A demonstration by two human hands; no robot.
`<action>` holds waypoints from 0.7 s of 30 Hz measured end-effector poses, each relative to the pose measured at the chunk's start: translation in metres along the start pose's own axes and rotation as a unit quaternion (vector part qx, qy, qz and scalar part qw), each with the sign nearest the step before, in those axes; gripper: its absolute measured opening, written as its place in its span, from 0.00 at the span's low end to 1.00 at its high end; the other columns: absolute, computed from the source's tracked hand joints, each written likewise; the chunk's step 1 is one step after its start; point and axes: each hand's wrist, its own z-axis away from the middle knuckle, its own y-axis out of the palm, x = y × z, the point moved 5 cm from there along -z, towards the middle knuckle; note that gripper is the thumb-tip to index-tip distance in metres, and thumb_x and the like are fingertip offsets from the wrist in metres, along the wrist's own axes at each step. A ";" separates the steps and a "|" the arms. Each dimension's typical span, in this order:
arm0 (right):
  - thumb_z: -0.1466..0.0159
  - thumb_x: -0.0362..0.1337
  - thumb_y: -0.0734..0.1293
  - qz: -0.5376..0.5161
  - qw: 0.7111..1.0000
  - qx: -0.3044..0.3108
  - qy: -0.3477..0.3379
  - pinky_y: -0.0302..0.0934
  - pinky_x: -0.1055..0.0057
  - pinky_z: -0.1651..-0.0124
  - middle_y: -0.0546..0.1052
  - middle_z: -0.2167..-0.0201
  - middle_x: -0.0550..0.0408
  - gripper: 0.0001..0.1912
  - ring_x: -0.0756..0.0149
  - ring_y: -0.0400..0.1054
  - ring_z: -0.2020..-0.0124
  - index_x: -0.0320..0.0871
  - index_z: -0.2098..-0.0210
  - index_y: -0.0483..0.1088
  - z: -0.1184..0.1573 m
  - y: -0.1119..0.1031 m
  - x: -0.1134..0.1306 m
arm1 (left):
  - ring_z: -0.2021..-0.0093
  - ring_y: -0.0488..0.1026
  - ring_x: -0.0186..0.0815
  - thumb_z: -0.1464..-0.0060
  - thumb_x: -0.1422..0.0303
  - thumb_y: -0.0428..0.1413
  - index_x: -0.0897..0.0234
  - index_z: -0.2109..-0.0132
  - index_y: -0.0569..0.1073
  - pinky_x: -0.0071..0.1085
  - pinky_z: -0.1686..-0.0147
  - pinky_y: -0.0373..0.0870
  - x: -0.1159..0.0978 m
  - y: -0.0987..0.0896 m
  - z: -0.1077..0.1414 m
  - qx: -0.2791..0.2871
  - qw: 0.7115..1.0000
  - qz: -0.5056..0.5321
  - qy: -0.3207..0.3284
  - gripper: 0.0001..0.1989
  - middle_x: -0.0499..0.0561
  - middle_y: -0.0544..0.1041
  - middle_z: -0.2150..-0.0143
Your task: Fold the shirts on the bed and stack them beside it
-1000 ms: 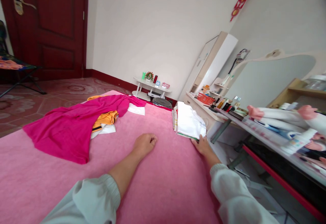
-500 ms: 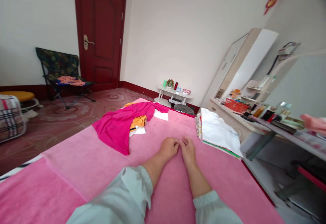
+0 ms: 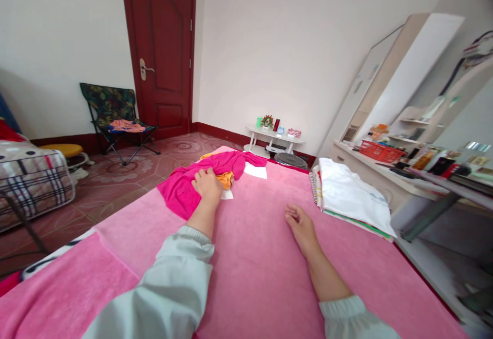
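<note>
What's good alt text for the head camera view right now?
A person's left hand is at a magenta garment bunched with orange cloth on a pink cover. The loosely curled right hand appears between that garment and a white-topped folded stack. Beyond, at left, is a dark red door.

The left hand (image 3: 208, 186) is at the bright pink cloth (image 3: 177, 195) (whether it grips any is unclear), with an orange cloth (image 3: 225, 179) just right of it. The right hand (image 3: 302, 226), fingers loosely bent, is over the blanket (image 3: 262, 277), with folded clothes (image 3: 352, 195) to its right.
</note>
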 end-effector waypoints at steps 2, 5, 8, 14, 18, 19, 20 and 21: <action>0.48 0.40 0.66 0.005 1.000 0.007 -0.003 0.64 0.56 0.49 0.77 0.61 0.49 0.19 0.60 0.72 0.59 0.42 0.57 0.69 0.000 0.000 0.000 | 0.50 0.65 0.58 0.47 0.72 0.49 0.72 0.51 0.72 0.48 0.57 0.60 0.014 0.003 -0.005 -0.005 0.999 -0.037 -0.017 0.17 0.69 0.71 0.53; 0.47 0.40 0.65 0.012 1.000 0.008 -0.009 0.64 0.57 0.49 0.77 0.61 0.49 0.18 0.60 0.72 0.59 0.42 0.57 0.69 0.001 0.000 0.002 | 0.54 0.68 0.55 0.48 0.73 0.49 0.69 0.58 0.76 0.46 0.59 0.60 0.019 0.007 -0.010 0.000 0.999 -0.051 -0.010 0.14 0.66 0.74 0.58; 0.47 0.40 0.66 0.016 1.000 0.008 -0.016 0.64 0.56 0.49 0.78 0.62 0.50 0.17 0.60 0.73 0.60 0.42 0.58 0.70 0.002 0.000 0.005 | 0.56 0.69 0.54 0.46 0.69 0.49 0.68 0.61 0.77 0.47 0.58 0.59 0.016 0.006 -0.011 -0.002 0.999 -0.045 -0.010 0.13 0.65 0.76 0.62; 0.47 0.40 0.66 0.015 1.000 0.010 -0.016 0.64 0.56 0.49 0.78 0.62 0.51 0.17 0.60 0.73 0.60 0.43 0.58 0.70 0.002 0.001 0.005 | 0.53 0.67 0.52 0.41 0.67 0.43 0.70 0.58 0.74 0.44 0.57 0.58 0.003 -0.017 -0.008 -0.047 0.999 -0.009 -0.011 0.16 0.65 0.73 0.57; 0.47 0.44 0.68 -0.016 1.000 -0.013 0.015 0.63 0.56 0.48 0.78 0.61 0.48 0.19 0.57 0.72 0.58 0.41 0.58 0.71 0.004 0.000 0.015 | 0.60 0.70 0.46 0.38 0.67 0.40 0.68 0.55 0.69 0.38 0.60 0.60 -0.043 -0.038 0.001 -0.016 0.992 0.119 0.028 0.15 0.59 0.74 0.63; 0.47 0.46 0.68 -0.036 0.999 -0.023 0.029 0.63 0.57 0.48 0.78 0.59 0.48 0.21 0.57 0.72 0.57 0.41 0.57 0.71 0.005 -0.001 0.019 | 0.62 0.71 0.43 0.38 0.67 0.41 0.67 0.55 0.69 0.36 0.61 0.61 -0.062 -0.043 0.008 0.005 0.984 0.166 0.058 0.14 0.57 0.74 0.65; 0.46 0.48 0.67 -0.063 0.996 -0.028 0.047 0.64 0.58 0.50 0.77 0.58 0.47 0.22 0.58 0.72 0.57 0.41 0.55 0.70 0.005 -0.002 0.023 | 0.63 0.71 0.41 0.38 0.68 0.42 0.66 0.56 0.69 0.34 0.62 0.61 -0.083 -0.047 0.018 0.030 0.971 0.216 0.094 0.12 0.55 0.74 0.66; 0.44 0.50 0.66 -0.094 0.993 -0.024 0.066 0.66 0.59 0.52 0.77 0.56 0.47 0.24 0.58 0.73 0.58 0.42 0.54 0.70 0.005 -0.002 0.027 | 0.64 0.71 0.39 0.38 0.70 0.42 0.66 0.58 0.69 0.32 0.62 0.62 -0.104 -0.051 0.031 0.055 0.952 0.268 0.137 0.11 0.53 0.74 0.66</action>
